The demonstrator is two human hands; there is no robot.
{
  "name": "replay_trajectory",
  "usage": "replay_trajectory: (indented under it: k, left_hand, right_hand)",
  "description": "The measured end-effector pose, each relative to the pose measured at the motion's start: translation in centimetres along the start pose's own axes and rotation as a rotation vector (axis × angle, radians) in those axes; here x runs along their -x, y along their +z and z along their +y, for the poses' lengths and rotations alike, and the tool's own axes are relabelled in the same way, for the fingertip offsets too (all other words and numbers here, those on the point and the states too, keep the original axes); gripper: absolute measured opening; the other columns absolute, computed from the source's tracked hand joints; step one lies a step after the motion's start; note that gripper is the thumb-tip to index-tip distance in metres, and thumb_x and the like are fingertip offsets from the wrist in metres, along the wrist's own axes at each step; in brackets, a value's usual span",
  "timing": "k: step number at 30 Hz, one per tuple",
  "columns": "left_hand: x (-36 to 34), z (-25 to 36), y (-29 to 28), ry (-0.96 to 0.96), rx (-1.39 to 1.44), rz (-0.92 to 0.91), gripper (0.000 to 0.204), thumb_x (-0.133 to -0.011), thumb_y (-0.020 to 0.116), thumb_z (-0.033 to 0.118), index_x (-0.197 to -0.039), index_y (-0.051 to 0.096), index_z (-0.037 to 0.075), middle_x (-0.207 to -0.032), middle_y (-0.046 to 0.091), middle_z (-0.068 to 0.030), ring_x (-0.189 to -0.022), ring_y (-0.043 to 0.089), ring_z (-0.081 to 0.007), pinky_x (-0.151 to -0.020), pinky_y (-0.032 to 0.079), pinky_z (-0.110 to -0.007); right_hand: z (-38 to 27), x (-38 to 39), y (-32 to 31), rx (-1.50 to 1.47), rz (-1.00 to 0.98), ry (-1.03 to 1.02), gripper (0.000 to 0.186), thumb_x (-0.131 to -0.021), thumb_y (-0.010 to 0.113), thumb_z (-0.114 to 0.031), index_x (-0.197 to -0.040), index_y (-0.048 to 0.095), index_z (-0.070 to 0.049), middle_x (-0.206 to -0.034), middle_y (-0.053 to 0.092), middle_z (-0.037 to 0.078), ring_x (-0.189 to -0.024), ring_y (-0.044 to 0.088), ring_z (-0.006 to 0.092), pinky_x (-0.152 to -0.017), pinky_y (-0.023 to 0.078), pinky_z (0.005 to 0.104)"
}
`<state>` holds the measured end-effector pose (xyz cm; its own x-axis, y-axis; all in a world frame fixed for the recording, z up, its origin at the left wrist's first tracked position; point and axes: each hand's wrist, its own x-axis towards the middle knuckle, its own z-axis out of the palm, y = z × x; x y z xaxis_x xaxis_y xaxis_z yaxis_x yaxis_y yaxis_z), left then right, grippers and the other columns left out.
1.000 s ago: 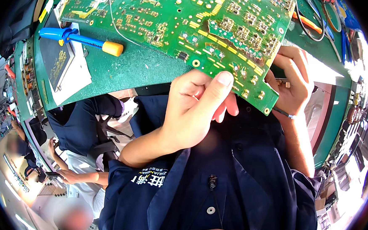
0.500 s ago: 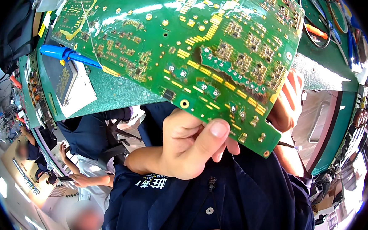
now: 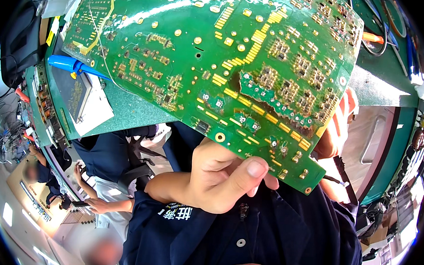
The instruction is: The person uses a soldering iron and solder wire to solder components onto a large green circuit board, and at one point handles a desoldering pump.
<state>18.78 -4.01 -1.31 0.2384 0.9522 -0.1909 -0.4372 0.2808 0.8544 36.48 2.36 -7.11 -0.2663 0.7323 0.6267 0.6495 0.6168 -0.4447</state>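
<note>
One blue plastic tool [image 3: 66, 64] lies at left over the grained green mat [image 3: 135, 109], partly hidden by the circuit board [image 3: 210, 81]. Left hand [image 3: 218, 181]: wrist bent upward, thumb and curled fingers pinching the board's lower edge. Board: glossy, flat, tilted over the mat's near edge, with rectangular gold pads [image 3: 258, 36] and one ragged, brown-edged patch [image 3: 267, 99]. Right hand [image 3: 339, 125]: behind the right edge; finger closure cannot be told.

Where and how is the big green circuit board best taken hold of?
Probably by opposite edges of the circuit board: the near edge from the wearer's side, thumb above and fingers beneath, as the left hand has it; the right edge from the right, near the partly hidden right hand. It looks thin and broad, its face crowded with small parts.
</note>
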Motion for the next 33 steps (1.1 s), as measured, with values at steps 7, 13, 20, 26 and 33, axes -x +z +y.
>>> replay_trajectory:
  k: [7, 13, 20, 26, 33]
  left_hand:
    - [0.1, 0.0, -0.1, -0.01, -0.006, 0.001, 0.035, -0.099, 0.045, 0.022, -0.109, 0.053, -0.01, -0.091, 0.065, -0.0233, -0.05, 0.057, -0.012, -0.047, 0.053, -0.026]
    - [-0.1, 0.2, -0.1, -0.02, -0.036, -0.005, 0.035, -0.099, 0.045, 0.022, -0.109, 0.053, -0.011, -0.09, 0.065, -0.0239, -0.049, 0.057, -0.0125, -0.047, 0.053, -0.026]
    - [0.1, -0.5, 0.1, 0.027, 0.075, 0.051, 0.017, -0.096, 0.052, 0.01, -0.097, 0.059, -0.006, -0.088, 0.067, -0.0179, -0.053, 0.058, -0.0101, -0.043, 0.043, -0.02]
    - [0.0, -0.4, 0.2, 0.023, 0.028, 0.052, 0.024, -0.097, 0.049, 0.015, -0.103, 0.057, -0.007, -0.089, 0.066, -0.0192, -0.053, 0.059, -0.0114, -0.043, 0.045, -0.021]
    - [-0.1, 0.3, 0.0, -0.002, -0.048, 0.002, 0.037, -0.099, 0.047, 0.026, -0.112, 0.053, -0.009, -0.088, 0.066, -0.0231, -0.048, 0.059, -0.0155, -0.041, 0.048, -0.023]
  right_hand:
    - [-0.2, 0.7, 0.3, 0.015, 0.029, 0.033, 0.023, -0.061, 0.071, -0.013, -0.081, 0.066, -0.005, -0.088, 0.069, 0.009, -0.086, 0.064, 0.026, -0.092, 0.037, 0.0476]
    - [2.0, 2.2, 1.5, -0.041, 0.1, -0.1, 0.02, -0.063, 0.072, -0.016, -0.08, 0.066, -0.007, -0.086, 0.069, 0.007, -0.085, 0.064, 0.025, -0.094, 0.035, 0.0457]
    - [-0.3, 0.8, 0.4, -0.076, 0.031, 0.069, 0.018, -0.064, 0.073, -0.017, -0.079, 0.066, -0.009, -0.085, 0.069, 0.006, -0.084, 0.063, 0.0228, -0.095, 0.034, 0.0442]
    - [1.7, 0.6, -0.6, 0.026, -0.111, -0.124, 0.018, -0.066, 0.073, -0.018, -0.079, 0.066, -0.008, -0.086, 0.069, 0.007, -0.086, 0.063, 0.0236, -0.095, 0.034, 0.0446]
    - [3.2, 1.7, 2.7, -0.067, 0.246, -0.263, 0.023, -0.067, 0.074, -0.023, -0.081, 0.066, -0.007, -0.088, 0.069, 0.008, -0.088, 0.064, 0.0262, -0.095, 0.034, 0.0456]
